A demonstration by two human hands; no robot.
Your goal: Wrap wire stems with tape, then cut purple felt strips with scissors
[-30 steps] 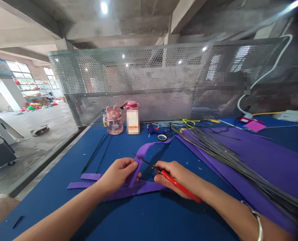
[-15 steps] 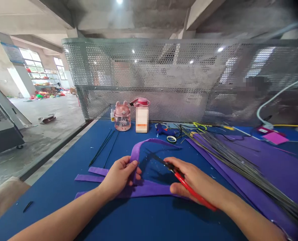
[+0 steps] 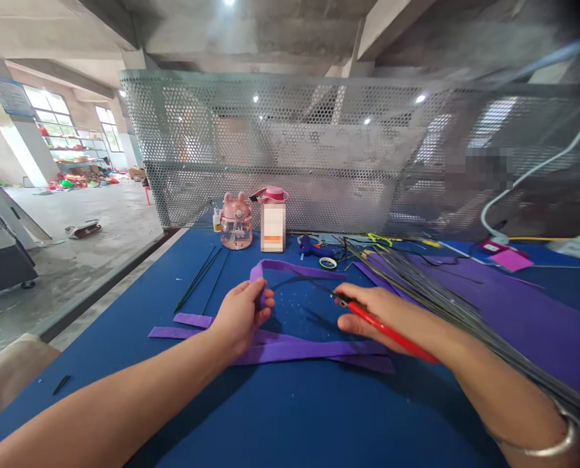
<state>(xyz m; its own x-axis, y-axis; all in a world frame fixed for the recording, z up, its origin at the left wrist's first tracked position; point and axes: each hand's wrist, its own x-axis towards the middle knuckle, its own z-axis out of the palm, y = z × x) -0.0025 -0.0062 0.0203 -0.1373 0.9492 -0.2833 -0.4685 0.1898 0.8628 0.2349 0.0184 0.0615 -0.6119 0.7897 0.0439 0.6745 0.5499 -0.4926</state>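
Note:
Between its thumb and fingers my left hand pinches a purple strip, which bends over and reaches right across the blue table. My right hand is closed round red-handled scissors. Their dark blades point left, close to the strip's far part; whether they touch it I cannot tell. Below both hands, more purple strips lie crossing one another, partly hidden by my left hand and forearm.
Behind stand a pink bear-shaped bottle and a second bottle. A blue glue gun and tape roll lie mid-table. Dark wires cover purple sheets at right. Thin green stems lie left, before a mesh screen.
Both hands have moved up and away, with the strip and scissors. The held strip now folds more sharply near my left fingers. More of the lower strips shows.

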